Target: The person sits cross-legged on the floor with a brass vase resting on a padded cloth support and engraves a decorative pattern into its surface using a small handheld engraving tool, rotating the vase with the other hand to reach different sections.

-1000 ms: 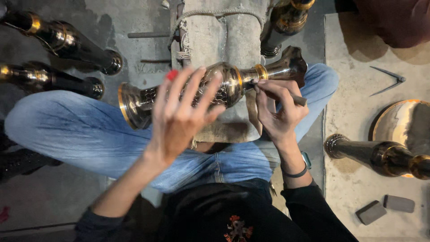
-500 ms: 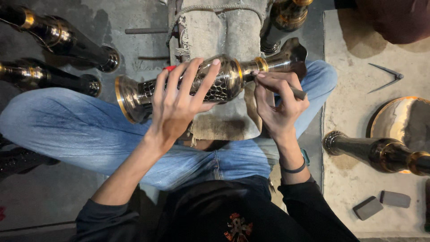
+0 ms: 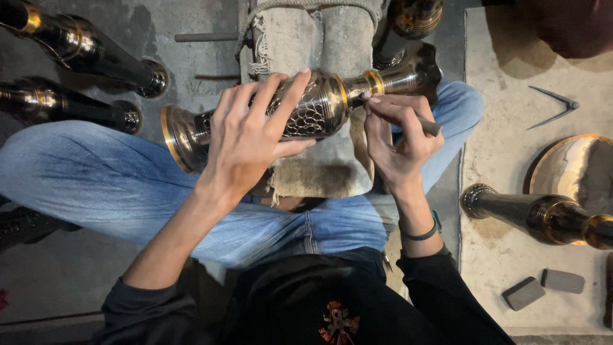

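Here the left hand (image 3: 252,137) lies flat, fingers spread, over the belly of a dark engraved metal vase (image 3: 300,112) that rests on its side across a padded cloth-covered block (image 3: 306,45) above the person's crossed, blue-jeaned legs (image 3: 115,185). The right hand (image 3: 399,137), just beside the left and on the vase's narrow neck, is closed around a thin engraving tool (image 3: 415,118), whose tip touches the metal near the gold band. To the left of the left hand two more dark vases (image 3: 83,57) lie on the grey floor. Beyond the right hand another vase (image 3: 408,22) stands by the block. To the right of the right hand, on a pale mat (image 3: 504,147), lie a metal divider (image 3: 552,105), a further vase (image 3: 536,214), a round brass plate (image 3: 575,169) and two small grey blocks (image 3: 543,287).
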